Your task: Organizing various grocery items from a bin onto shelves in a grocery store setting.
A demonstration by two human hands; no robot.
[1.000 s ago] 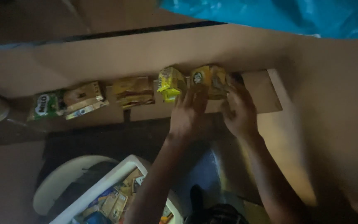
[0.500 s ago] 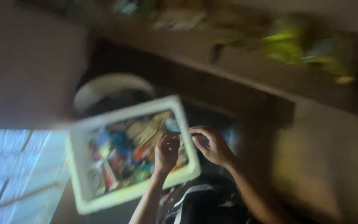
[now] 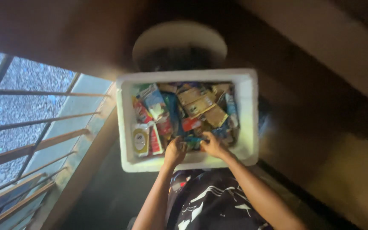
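A white foam box sits in front of me, filled with several small packets in brown, red, blue and white. My left hand and my right hand are both inside its near edge, fingers curled among the packets. Between them lies a thin blue-green packet that both hands touch. Whether either hand truly grips it is unclear. A white-and-yellow packet lies at the box's left side, next to my left hand.
A round white object stands just beyond the box. Metal window bars and a pale ledge run along the left. A brown shelf crosses the upper right. My dark patterned clothing is below the box.
My hands left the yellow packets on the brown shelf and came down into the foam box. The view swung from the shelf down to the box.
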